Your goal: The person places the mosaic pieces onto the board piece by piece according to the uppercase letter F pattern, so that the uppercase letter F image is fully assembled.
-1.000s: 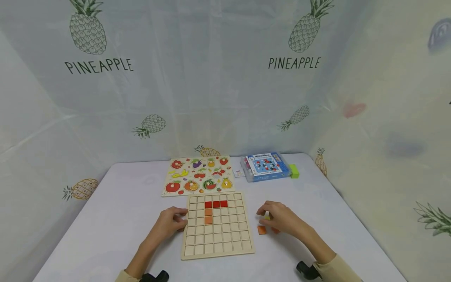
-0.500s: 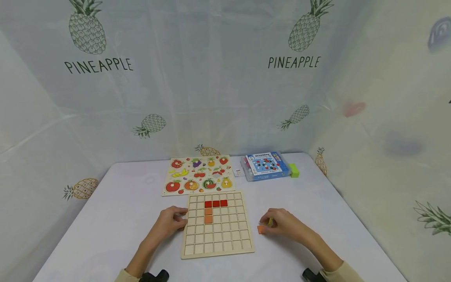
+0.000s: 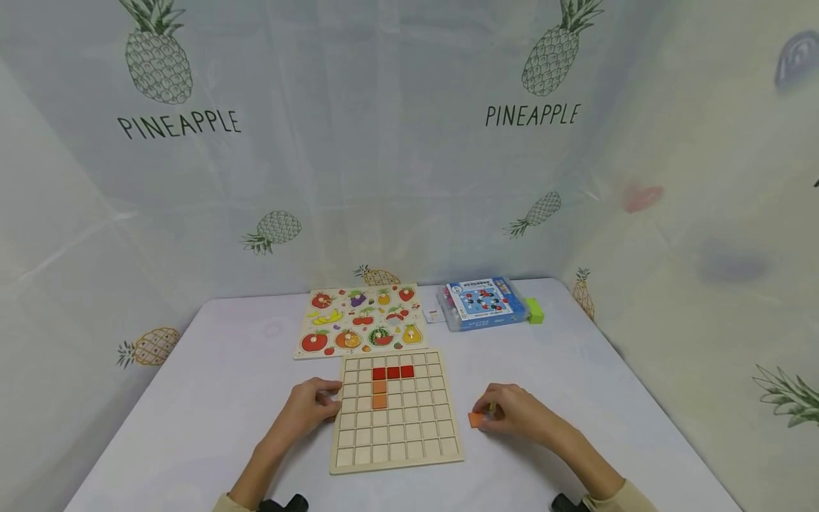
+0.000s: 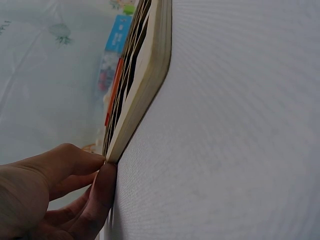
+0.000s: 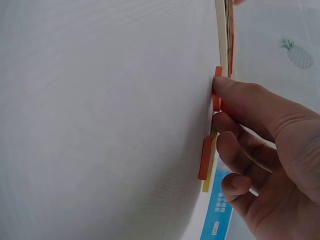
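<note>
A backdrop [image 3: 409, 163] printed with pineapples fills the rear, the upper two clipped by the top edge; below it spreads the white surface [image 3: 185, 434], its near side out of frame; on that lies the wooden grid board [image 3: 397, 432], which the left wrist view catches only in part, nearly edge-on; behind it sits the fruit board [image 3: 345, 323], whether touching or just apart I cannot tell; right of that is the blue box [image 3: 483, 306], its small lettering unreadable.

Two tan sleeves and black wrist devices are cut off along the bottom; the right grip [image 3: 515, 411], a bare hand right of the grid board, pinches an orange tile [image 3: 475, 420] at the surface, the forefinger's contact mostly hidden by the thumb in the right wrist view; the left grip [image 3: 313, 402] has thumb and forefinger spread apart, tips against the grid board's left edge, the other fingers partly masked.

A green block [image 3: 534, 311] stands beside the blue box, and a small card [image 3: 434, 315], too tiny to read, lies left of it; three red tiles [image 3: 393, 372] sit in a row on the grid board, two orange squares [image 3: 379, 402] below the leftmost; a second loose orange tile [image 5: 205, 157], covered by the hand from above, lies by a yellow tile [image 5: 205, 187], mostly hidden.
</note>
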`<action>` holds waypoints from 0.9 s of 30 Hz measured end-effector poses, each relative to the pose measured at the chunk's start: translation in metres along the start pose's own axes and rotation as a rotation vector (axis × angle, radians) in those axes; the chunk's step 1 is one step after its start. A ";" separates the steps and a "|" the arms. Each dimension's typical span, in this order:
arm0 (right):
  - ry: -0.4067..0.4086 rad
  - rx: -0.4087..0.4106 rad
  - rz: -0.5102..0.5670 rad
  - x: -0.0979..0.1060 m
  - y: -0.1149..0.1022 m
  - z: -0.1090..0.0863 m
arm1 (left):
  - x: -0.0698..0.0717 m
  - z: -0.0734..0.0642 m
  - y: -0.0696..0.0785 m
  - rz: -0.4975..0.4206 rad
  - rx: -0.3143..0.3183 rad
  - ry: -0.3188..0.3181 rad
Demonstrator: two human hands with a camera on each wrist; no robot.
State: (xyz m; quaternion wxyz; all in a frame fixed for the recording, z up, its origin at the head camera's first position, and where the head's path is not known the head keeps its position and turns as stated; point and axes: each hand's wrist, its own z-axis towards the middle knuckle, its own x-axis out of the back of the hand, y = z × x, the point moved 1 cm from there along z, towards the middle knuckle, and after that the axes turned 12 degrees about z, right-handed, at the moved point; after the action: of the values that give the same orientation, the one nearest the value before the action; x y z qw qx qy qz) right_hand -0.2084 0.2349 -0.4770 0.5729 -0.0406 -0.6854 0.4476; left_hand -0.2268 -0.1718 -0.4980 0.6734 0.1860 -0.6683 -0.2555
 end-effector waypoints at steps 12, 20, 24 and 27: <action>0.012 0.017 -0.001 -0.001 0.000 -0.002 | 0.002 0.000 0.001 0.012 -0.004 0.009; 0.015 0.003 -0.015 -0.002 0.000 -0.001 | 0.002 -0.002 0.002 0.007 0.003 0.003; 0.016 0.008 -0.024 -0.002 0.000 -0.002 | 0.002 -0.001 0.002 0.002 -0.001 0.007; 0.015 0.014 -0.026 -0.002 0.000 -0.002 | 0.002 -0.002 0.002 0.002 -0.001 0.008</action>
State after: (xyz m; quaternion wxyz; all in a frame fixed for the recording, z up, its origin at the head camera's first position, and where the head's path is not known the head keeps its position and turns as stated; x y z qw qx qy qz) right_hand -0.2066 0.2350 -0.4785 0.5839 -0.0312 -0.6786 0.4446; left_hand -0.2250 -0.1717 -0.4953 0.6764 0.1862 -0.6657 -0.2543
